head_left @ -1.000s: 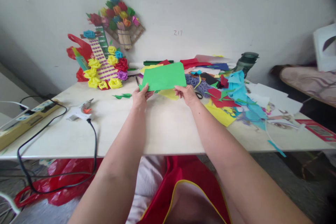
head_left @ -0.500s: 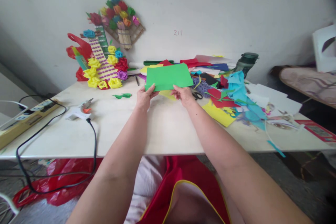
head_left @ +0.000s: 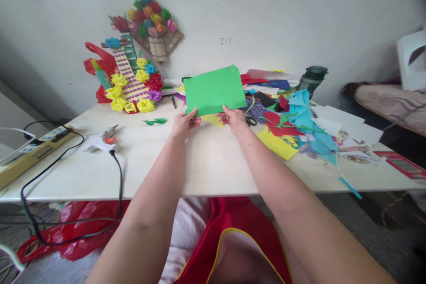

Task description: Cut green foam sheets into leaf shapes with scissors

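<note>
A green paper sheet (head_left: 214, 89) is held up above the white table (head_left: 206, 164), tilted toward me. My left hand (head_left: 184, 123) pinches its lower left edge. My right hand (head_left: 235, 120) pinches its lower edge near the middle right. Both hands are closed on the sheet. Behind the sheet lie more coloured papers, partly hidden by it.
A heap of coloured paper scraps (head_left: 293, 120) and scissors (head_left: 249, 120) lie to the right. A paper-flower craft (head_left: 133, 82) leans on the wall at the back left. A glue gun (head_left: 100, 142) with a black cord and a power strip (head_left: 33, 151) sit left. A dark green bottle (head_left: 311, 77) stands behind.
Both hands have lifted the green sheet off the paper pile and tipped it more upright. The hands have drawn slightly closer together along its lower edge.
</note>
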A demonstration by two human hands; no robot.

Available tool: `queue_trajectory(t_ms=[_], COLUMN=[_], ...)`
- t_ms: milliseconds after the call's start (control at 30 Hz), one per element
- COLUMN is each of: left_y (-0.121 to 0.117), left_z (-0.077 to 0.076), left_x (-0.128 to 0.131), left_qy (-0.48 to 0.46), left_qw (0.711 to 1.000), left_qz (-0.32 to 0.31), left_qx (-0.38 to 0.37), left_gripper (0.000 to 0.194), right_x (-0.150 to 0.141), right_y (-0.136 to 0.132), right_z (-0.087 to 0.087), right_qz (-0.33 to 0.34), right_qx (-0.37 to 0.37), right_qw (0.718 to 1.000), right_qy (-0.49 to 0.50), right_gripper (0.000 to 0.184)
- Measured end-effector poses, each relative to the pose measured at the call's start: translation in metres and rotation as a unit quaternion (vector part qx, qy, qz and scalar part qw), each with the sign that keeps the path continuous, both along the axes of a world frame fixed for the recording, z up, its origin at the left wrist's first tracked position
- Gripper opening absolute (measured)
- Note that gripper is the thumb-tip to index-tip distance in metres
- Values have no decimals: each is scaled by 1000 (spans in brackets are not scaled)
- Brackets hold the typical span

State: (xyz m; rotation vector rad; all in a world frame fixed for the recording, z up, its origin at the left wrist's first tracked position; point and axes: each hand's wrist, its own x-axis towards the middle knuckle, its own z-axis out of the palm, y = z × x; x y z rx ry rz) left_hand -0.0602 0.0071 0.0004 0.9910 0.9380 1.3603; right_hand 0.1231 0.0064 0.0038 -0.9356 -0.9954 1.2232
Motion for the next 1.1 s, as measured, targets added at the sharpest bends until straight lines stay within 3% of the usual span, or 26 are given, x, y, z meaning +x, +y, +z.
queue_trajectory(t_ms=[367, 1100], left_y=[0, 2], left_z=[1, -1], left_x=[0, 6], left_qy=[-17, 30], left_qw=[1000, 996], left_qz=[-1, 72], left_qx=[-10, 37], left_gripper=[15, 20], right_x=[1, -4], right_y=[0, 1], right_z=[1, 0], right_qz=[9, -13], right_qx=[2, 11], right_qw=[1000, 1000], right_qy=[9, 1], right_gripper=[34, 36])
